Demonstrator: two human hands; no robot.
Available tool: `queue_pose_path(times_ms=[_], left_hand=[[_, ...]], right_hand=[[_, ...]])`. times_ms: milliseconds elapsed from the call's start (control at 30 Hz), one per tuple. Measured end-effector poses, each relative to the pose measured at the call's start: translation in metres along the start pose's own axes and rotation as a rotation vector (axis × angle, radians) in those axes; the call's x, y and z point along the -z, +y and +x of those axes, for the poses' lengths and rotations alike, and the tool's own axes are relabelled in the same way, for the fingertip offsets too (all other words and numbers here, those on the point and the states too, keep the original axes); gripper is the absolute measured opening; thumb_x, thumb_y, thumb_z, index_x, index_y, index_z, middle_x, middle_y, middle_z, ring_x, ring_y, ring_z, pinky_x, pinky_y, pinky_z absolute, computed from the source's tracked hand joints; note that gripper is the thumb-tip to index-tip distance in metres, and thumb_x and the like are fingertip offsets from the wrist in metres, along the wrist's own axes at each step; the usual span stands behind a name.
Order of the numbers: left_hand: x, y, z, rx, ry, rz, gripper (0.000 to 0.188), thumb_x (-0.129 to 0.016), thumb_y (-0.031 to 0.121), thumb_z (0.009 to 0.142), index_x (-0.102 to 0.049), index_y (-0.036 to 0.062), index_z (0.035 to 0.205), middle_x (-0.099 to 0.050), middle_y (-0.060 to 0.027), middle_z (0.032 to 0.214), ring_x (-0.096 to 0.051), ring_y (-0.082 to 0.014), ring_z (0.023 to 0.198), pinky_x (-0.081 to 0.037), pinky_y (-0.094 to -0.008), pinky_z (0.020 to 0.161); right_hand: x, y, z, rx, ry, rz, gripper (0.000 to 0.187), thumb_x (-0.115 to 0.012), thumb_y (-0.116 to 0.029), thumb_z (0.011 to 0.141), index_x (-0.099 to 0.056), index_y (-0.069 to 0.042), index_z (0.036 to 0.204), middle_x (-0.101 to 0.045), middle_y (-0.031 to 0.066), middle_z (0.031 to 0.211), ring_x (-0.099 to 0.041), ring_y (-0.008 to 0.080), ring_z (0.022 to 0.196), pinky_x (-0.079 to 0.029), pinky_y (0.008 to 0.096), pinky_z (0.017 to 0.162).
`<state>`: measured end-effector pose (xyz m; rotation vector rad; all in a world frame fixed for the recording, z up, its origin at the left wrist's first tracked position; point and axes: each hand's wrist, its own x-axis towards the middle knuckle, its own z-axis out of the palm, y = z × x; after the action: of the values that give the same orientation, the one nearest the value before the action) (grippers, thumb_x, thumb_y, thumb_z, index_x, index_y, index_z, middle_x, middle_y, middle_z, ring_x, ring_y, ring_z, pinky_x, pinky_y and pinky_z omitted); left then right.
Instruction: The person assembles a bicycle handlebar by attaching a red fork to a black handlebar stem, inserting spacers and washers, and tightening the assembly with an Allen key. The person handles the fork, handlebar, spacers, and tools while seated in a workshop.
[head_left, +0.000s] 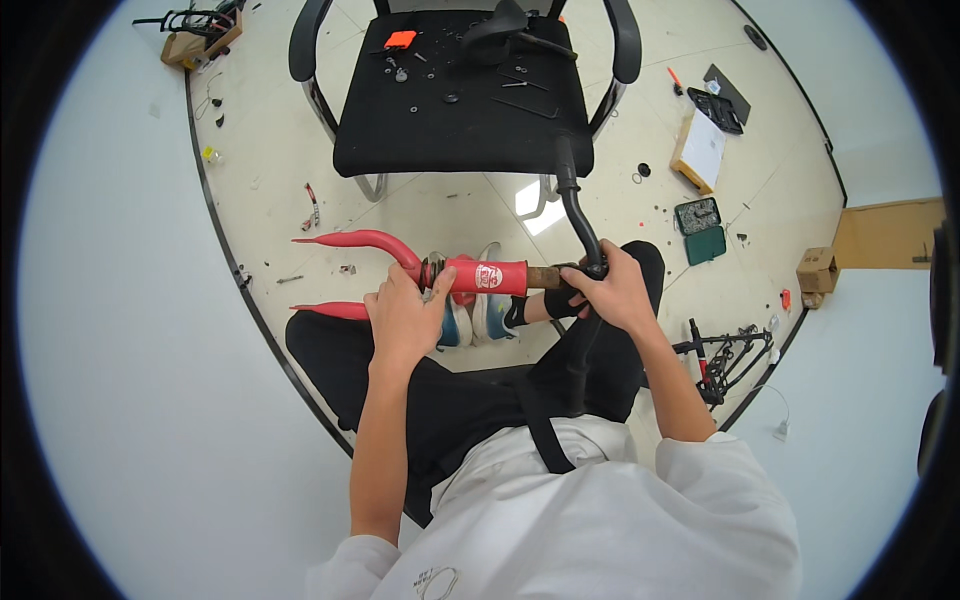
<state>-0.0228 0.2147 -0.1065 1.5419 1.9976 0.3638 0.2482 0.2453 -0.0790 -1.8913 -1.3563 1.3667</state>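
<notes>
Across my lap lies a red bicycle fork, its two blades pointing left. A red head tube with a white badge sits around its steerer, and a bare metallic end sticks out on the right. My left hand is closed around the fork crown, thumb against the left end of the head tube. At the steerer's right end, my right hand grips the clamp of a black handlebar. The bar runs from the chair seat's front edge back over my right thigh. My right fingertips are partly hidden.
In front stands a black armchair with tools and small parts on its seat, including hex keys and an orange piece. On the floor at right lie an open green case, a white-topped box and a bicycle frame.
</notes>
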Motion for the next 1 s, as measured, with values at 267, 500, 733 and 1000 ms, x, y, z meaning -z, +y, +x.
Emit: queue_pose_path(times_ms=[267, 500, 733, 1000], left_hand=[[-0.011, 0.008, -0.014, 0.043, 0.076, -0.012, 0.063, -0.057, 0.054, 0.091, -0.053, -0.0079, 0.102, -0.063, -0.0234, 0.093, -0.060, -0.0378, 0.092, -0.035, -0.0470, 0.089], [-0.010, 0.010, -0.017, 0.067, 0.063, -0.005, 0.064, -0.057, 0.055, 0.092, -0.052, -0.0078, 0.102, -0.063, -0.0229, 0.095, -0.060, -0.0372, 0.093, -0.035, -0.0477, 0.088], [-0.017, 0.003, -0.019, 0.060, 0.126, -0.014, 0.063, -0.056, 0.055, 0.092, -0.052, -0.0071, 0.103, -0.063, -0.0225, 0.094, -0.061, -0.0374, 0.092, -0.036, -0.0484, 0.086], [-0.010, 0.013, -0.017, 0.059, 0.059, 0.011, 0.063, -0.056, 0.054, 0.092, -0.052, -0.0073, 0.104, -0.064, -0.0232, 0.096, -0.061, -0.0381, 0.092, -0.036, -0.0488, 0.085]], right_hand=[[0.012, -0.026, 0.003, 0.014, -0.111, -0.174, 0.034, -0.069, -0.021, 0.084, -0.052, 0.008, 0.089, -0.066, 0.0173, 0.070, -0.068, 0.0225, 0.052, -0.055, 0.0310, 0.050], [0.007, -0.046, 0.013, 0.032, -0.141, -0.344, 0.033, -0.068, -0.020, 0.083, -0.051, 0.007, 0.090, -0.064, 0.0148, 0.069, -0.067, 0.0224, 0.051, -0.053, 0.0315, 0.045], [-0.016, -0.031, 0.002, 0.142, 0.012, -0.353, 0.036, -0.067, -0.022, 0.084, -0.048, 0.007, 0.090, -0.064, 0.0232, 0.070, -0.068, 0.0337, 0.061, -0.054, 0.0391, 0.057], [-0.016, -0.044, 0.012, 0.099, -0.017, -0.500, 0.042, -0.064, -0.029, 0.086, -0.050, 0.010, 0.090, -0.063, 0.0264, 0.070, -0.065, 0.0368, 0.060, -0.052, 0.0417, 0.058]])
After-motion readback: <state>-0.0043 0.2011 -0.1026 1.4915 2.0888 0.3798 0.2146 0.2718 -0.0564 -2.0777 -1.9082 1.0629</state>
